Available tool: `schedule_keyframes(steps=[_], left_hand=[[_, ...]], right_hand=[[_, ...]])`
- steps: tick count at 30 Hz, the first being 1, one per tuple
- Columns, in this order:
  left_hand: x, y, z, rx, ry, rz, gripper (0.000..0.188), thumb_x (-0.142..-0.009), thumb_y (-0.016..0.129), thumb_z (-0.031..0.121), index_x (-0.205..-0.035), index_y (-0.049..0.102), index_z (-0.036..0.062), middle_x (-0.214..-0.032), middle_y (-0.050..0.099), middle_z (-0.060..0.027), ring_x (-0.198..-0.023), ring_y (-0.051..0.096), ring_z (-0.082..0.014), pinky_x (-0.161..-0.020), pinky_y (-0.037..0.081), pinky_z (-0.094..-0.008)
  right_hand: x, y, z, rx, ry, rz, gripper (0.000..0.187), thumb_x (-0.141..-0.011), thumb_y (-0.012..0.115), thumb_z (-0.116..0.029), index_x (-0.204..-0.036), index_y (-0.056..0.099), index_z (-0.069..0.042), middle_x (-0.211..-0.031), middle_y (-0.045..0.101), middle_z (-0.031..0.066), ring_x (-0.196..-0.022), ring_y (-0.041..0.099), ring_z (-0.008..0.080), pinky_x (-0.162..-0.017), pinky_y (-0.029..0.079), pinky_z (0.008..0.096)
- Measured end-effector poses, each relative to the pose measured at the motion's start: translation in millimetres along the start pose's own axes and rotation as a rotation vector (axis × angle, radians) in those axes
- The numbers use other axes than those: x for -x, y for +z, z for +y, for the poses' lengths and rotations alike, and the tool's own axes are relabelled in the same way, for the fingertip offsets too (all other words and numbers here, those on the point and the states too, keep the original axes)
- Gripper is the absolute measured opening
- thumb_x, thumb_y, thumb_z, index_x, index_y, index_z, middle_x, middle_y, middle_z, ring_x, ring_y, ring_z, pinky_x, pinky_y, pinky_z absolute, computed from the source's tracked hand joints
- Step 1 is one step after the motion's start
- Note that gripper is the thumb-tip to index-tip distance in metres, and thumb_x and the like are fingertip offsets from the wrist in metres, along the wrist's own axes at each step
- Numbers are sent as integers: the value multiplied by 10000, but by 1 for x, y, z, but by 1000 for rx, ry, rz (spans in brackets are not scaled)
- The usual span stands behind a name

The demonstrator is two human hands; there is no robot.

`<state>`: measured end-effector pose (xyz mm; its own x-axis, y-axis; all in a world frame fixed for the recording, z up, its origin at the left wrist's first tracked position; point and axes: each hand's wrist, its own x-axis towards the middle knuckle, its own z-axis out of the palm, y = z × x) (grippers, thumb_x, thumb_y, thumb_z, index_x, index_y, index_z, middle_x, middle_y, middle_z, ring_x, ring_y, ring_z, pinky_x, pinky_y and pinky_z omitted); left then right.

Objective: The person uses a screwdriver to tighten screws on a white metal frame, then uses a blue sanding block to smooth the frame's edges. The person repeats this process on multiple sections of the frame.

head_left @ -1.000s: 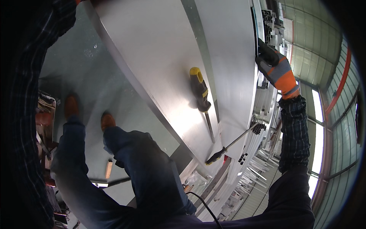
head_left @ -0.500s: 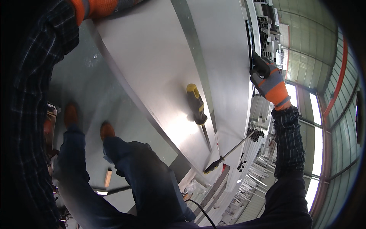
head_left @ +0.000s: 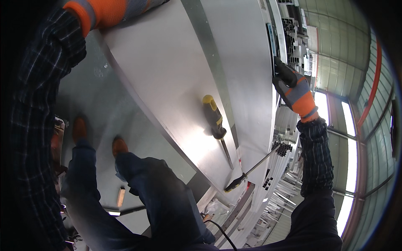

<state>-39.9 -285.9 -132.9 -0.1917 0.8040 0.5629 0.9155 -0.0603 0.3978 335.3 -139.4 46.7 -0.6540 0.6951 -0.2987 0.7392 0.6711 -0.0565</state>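
Note:
A wide, silvery sheet-metal panel [head_left: 167,62] lies before me, with a dark grey-green strip [head_left: 209,50] running along it. My left hand [head_left: 119,11], in an orange and grey glove, is over the panel's upper left; its fingers are cut off by the picture's top edge. At the right-hand edge of the panel, my right hand [head_left: 295,85], gloved alike with dark fingers, is closed round the rim; its fingertips are partly hidden. Between the hands, a large yellow and black screwdriver [head_left: 215,117] lies on the metal. A thinner screwdriver [head_left: 235,183] lies near the closer end.
Racks of metal profiles [head_left: 291,42] stand beyond the panel's right side, with more long profiles [head_left: 278,201] lower down. On the green floor [head_left: 100,92] to my left lies a small wooden block [head_left: 121,196]. A black cable [head_left: 220,228] curves near my legs.
The view has shifted slightly, and more of my left glove shows at the top. My right hand appears a little further left, still at the rim. The screwdrivers stay on the panel.

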Motion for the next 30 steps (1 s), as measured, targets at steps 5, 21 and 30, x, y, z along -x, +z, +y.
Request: schedule_keyframes(steps=[5,21,30], left_hand=[[-1,-5,6,-23,-10,-16,370,-845,730,339,-1071,745,46,-1144,714,-144,-1162,625,-368,-1041,482,-463],[-2,-1,-1,23,19,22,354,-819,748,331,-1036,748,52,-1092,708,-141,-1127,637,-357,-993,502,-472],[-1,2,-3,6,34,44,345,-823,733,326,-1022,745,44,-1071,708,-146,-1108,637,-369,-977,515,-472]], right_hand=[[-3,-1,-1,-294,233,-19,610,-922,668,-37,-1517,536,-54,-1100,712,89,-953,683,134,-859,562,297],[0,6,5,3,114,92,691,-867,712,-100,-1525,506,-61,-1035,686,81,-895,669,151,-868,556,315],[-3,5,3,-209,201,51,681,-873,709,-63,-1522,504,-42,-1021,669,42,-903,654,110,-835,553,292]])
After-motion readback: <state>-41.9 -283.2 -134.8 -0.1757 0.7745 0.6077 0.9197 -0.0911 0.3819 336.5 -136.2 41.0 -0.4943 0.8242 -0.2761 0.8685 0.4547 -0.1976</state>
